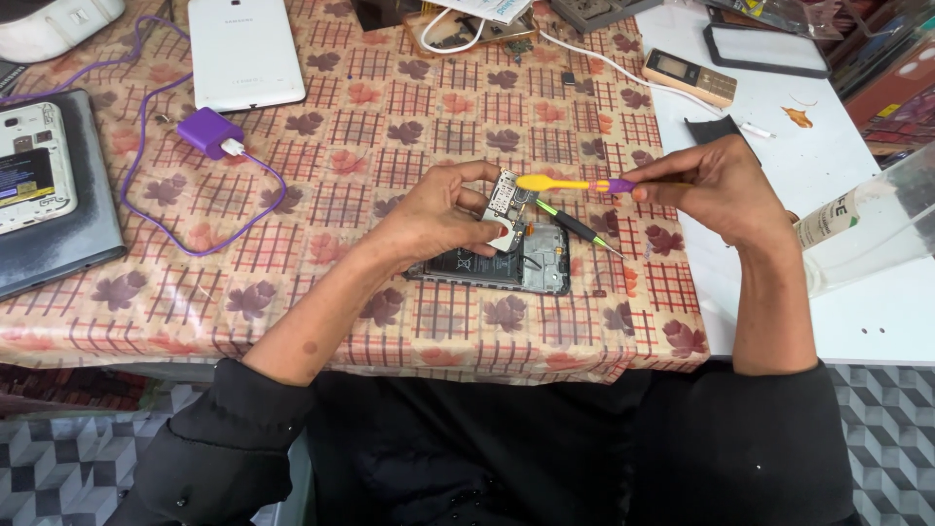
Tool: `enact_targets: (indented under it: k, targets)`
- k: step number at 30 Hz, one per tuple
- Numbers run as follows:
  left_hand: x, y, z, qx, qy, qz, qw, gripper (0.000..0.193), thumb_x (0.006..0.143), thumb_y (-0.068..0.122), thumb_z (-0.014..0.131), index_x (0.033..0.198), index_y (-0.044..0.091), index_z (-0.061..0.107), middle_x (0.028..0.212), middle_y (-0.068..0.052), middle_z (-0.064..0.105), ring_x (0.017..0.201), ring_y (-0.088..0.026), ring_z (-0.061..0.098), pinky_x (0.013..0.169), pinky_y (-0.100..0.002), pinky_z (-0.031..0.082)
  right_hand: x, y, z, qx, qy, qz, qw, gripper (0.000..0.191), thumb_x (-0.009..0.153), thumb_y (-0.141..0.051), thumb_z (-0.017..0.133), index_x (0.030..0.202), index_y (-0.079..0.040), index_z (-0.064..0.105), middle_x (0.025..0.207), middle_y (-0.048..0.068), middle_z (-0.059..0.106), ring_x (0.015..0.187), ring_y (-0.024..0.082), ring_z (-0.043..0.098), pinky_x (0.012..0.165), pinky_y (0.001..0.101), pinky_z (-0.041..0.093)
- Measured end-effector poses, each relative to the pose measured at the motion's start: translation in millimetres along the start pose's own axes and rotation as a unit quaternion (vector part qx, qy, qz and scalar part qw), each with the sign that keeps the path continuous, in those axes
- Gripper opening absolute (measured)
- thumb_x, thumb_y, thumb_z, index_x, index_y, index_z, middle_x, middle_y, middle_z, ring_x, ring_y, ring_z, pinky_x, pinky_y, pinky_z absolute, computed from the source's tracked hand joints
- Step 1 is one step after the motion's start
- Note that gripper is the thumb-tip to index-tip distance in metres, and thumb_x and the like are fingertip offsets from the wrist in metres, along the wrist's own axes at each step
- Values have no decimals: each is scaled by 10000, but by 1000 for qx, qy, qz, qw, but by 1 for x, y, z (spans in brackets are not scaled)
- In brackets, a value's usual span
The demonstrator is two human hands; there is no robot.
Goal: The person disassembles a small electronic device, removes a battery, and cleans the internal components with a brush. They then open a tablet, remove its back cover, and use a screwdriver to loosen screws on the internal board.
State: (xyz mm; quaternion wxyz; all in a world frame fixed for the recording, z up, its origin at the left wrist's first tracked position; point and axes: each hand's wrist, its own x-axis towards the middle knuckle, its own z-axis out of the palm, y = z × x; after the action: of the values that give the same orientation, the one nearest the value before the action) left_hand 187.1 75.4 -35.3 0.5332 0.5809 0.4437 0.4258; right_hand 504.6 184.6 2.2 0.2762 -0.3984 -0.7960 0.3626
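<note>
My left hand (443,209) pinches a small circuit board (504,198) just above an opened phone (497,265) that lies face down on the patterned tablecloth. My right hand (716,185) grips a yellow and purple toothbrush (565,183) by its handle, the yellow head reaching the board. A green and black screwdriver (575,225) lies slanted on the cloth beside the phone, under the brush.
A purple charger (209,131) with its looping cable, a white tablet (243,51) and a dismantled phone on a grey case (34,166) lie to the left. A gold keypad phone (690,76) and a black frame (765,49) rest on a white mat; a clear bottle (867,229) at right.
</note>
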Motion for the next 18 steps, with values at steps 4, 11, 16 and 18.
enact_targets:
  k: [4, 11, 16, 18]
  targets:
    - [-3, -3, 3, 36, 10, 44, 998, 633, 809, -29, 740, 1392, -62, 494, 845, -91, 727, 741, -140, 746, 678, -265, 671, 1, -2, 13, 4, 2, -43, 999, 238, 823, 74, 765, 1047, -4, 783, 927, 131, 789, 769, 133, 747, 716, 237, 621]
    - [-5, -3, 3, 44, 2, 61, 997, 567, 791, -33, 750, 1330, -56, 577, 701, -4, 647, 640, -79, 693, 652, -247, 645, 0, -7, 12, -22, 3, -46, 999, 259, 844, 88, 744, 1075, -19, 792, 919, 132, 789, 748, 131, 708, 680, 237, 582]
    - [-5, -4, 4, 23, -1, 66, 998, 554, 802, -34, 755, 1327, -45, 578, 698, 23, 573, 648, -65, 679, 670, -247, 665, -2, -8, 15, -14, 28, -61, 998, 273, 854, 81, 715, 1079, -57, 787, 900, 92, 785, 749, 98, 735, 674, 210, 591]
    - [-5, -3, 3, 34, -6, 64, 997, 541, 793, -42, 745, 1312, -48, 593, 727, 0, 667, 652, -64, 688, 661, -243, 655, -2, -7, 16, -14, -34, -62, 997, 260, 834, 66, 747, 1053, -63, 802, 868, 92, 784, 703, 105, 686, 641, 222, 561]
